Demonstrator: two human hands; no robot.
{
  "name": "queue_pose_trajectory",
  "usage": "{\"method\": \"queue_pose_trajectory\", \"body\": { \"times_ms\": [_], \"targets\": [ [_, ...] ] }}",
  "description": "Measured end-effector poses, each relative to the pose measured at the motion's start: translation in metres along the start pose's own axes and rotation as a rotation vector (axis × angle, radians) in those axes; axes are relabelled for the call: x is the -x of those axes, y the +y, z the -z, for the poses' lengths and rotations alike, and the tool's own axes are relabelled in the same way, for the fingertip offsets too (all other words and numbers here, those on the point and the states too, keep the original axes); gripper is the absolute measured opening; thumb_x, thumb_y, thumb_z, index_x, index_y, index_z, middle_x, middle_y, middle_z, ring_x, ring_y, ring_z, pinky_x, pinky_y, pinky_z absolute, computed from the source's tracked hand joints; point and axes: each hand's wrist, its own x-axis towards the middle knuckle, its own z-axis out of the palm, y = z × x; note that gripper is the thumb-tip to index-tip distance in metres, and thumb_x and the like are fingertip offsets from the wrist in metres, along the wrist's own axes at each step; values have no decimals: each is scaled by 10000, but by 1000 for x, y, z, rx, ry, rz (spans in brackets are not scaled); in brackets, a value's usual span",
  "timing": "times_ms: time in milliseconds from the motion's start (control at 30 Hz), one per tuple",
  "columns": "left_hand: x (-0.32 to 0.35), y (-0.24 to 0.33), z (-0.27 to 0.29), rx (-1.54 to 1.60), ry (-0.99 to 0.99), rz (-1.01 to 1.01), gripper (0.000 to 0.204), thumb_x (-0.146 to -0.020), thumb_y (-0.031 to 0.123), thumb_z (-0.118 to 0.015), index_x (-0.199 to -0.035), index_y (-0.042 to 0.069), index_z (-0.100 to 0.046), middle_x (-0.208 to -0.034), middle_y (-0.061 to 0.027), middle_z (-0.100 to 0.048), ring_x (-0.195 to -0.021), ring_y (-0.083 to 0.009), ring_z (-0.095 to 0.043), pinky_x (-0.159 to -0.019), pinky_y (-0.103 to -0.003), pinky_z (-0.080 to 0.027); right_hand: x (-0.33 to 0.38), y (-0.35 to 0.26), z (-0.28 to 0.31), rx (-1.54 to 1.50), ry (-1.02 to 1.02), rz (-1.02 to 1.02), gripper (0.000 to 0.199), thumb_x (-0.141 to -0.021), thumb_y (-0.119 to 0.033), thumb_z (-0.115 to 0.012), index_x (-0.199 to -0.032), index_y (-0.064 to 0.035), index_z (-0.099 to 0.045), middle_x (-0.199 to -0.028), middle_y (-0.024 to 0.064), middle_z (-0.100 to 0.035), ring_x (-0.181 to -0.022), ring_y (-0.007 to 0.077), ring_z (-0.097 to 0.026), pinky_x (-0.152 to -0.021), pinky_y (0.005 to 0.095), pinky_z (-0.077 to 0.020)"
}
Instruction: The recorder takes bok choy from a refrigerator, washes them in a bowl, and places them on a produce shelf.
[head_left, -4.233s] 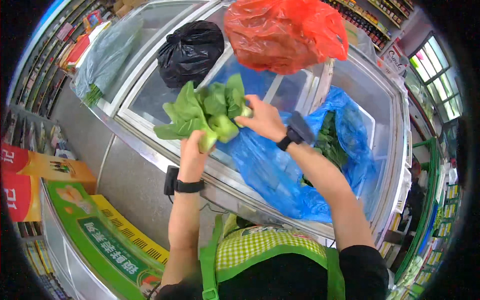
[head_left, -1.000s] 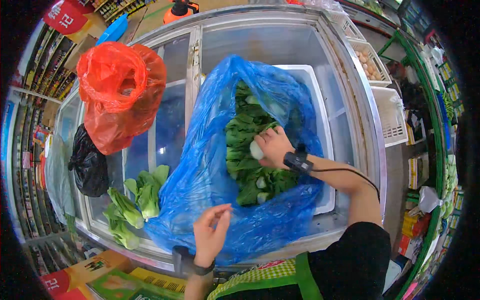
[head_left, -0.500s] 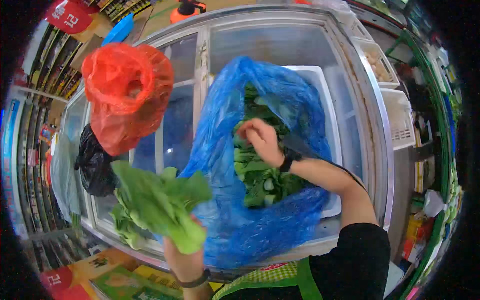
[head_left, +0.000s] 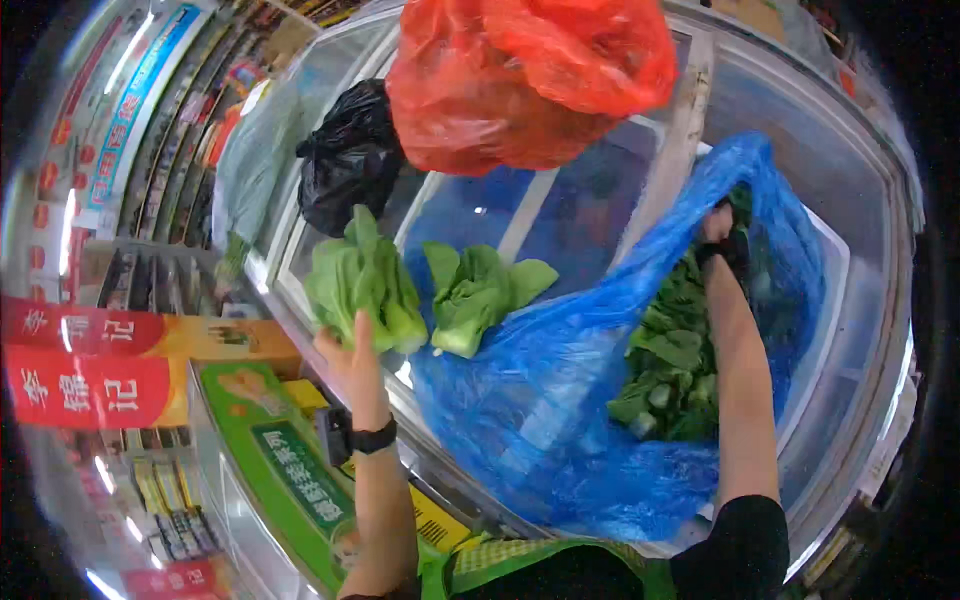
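Note:
Two leafy green bok choy lie on the glass freezer top at the left, a larger bok choy (head_left: pixel 375 285) and a smaller bok choy (head_left: pixel 465 310) beside it. Just below the larger one is my left hand (head_left: pixel 350 350), thumb and fingers apart, holding nothing. My right hand (head_left: pixel 718 225) reaches into the far part of an opened blue plastic bag (head_left: pixel 560 400), among a pile of dark green leafy vegetables (head_left: pixel 675 345). Its fingertips are hidden by the leaves and the bag's edge.
A large red plastic bag (head_left: pixel 520 90) stands behind the bok choy, with a knotted black bag (head_left: pixel 350 160) to its left. The blue bag sits in a white tray (head_left: pixel 835 270). A green carton (head_left: pixel 270 460) stands at the freezer's near left side, before stocked shelves.
The view has turned left. My left hand has let go of the bok choy, which now rests on the glass beside the other. My right hand has moved farther into the blue bag.

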Motion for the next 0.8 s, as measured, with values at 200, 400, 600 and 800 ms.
{"method": "queue_pose_trajectory", "body": {
  "times_ms": [200,400,600,800],
  "targets": [
    [-14,7,1,151,-81,-1,593,-869,266,-640,-1269,-39,-327,-1186,-154,-485,-1027,-215,-500,-862,-300,-414,1,-29,1,-19,116,-19,223,-826,-172,-615,-944,16,-638,-837,112,-647,-727,225,-593,-667,387,-468],
    [-26,-21,8,62,-61,-52,326,-905,274,-582,-1077,2,-529,-956,-79,-534,-787,-136,-509,-626,-255,-430,24,-38,-7,-197,306,-75,242,-843,-171,-615,-987,23,-627,-874,101,-645,-757,219,-593,-715,369,-476],
    [-18,-29,11,-126,-14,-292,365,-908,288,-560,-1095,-25,-548,-847,-92,-545,-740,-168,-495,-657,-299,-415,27,-18,-12,-1202,343,-530,262,-772,-110,-681,-974,24,-584,-844,103,-631,-732,246,-622,-624,365,-496],
    [22,6,11,-35,112,-329,370,-878,230,-606,-1128,-31,-527,-813,-59,-503,-715,-154,-459,-631,-292,-400,1,-24,4,-1018,201,-573,273,-702,-82,-733,-908,30,-592,-853,111,-627,-694,226,-588,-586,363,-474]
  ]
}}
